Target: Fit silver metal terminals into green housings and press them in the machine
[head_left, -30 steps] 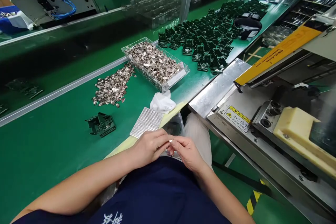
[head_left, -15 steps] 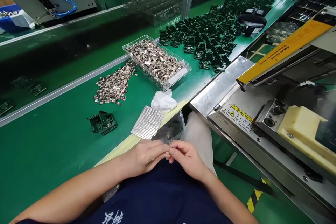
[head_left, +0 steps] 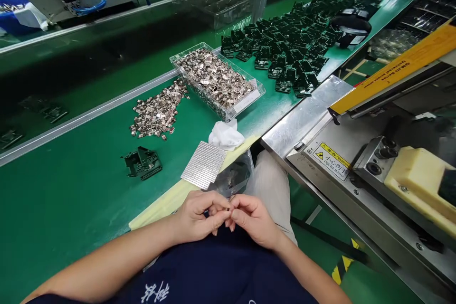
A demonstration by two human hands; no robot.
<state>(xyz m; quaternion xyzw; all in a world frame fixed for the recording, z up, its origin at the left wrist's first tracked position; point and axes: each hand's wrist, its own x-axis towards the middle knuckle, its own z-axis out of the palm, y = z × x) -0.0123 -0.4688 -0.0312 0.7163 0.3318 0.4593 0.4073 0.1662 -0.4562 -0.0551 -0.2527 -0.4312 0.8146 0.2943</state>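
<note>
Close to my body, my left hand (head_left: 199, 216) and my right hand (head_left: 255, 218) meet fingertip to fingertip. A tiny dark-and-shiny metal part (head_left: 228, 209) shows at the left thumb and forefinger, which are pinched on it. The right thumb and forefinger are closed against the same spot; what they grip is mostly hidden. Just beyond the hands lies a sheet of small silvery rectangles (head_left: 204, 165), on a pale yellow strip (head_left: 160, 203) along the table edge. Farther out are a loose pile of small metal parts (head_left: 156, 113) and a clear plastic box (head_left: 245, 102) full of them.
A green circuit board assembly (head_left: 143, 163) sits left on the green table (head_left: 71, 199). Many more boards (head_left: 285, 42) are heaped at the back, beside a black round object (head_left: 351, 26). White cloth (head_left: 226, 135) lies near the box. At right stands a machine with a warning label (head_left: 332, 161).
My left fingers have shifted and spread a little, so the tiny metal part now shows between the fingertips. The view has moved slightly; the things on the table stay in place.
</note>
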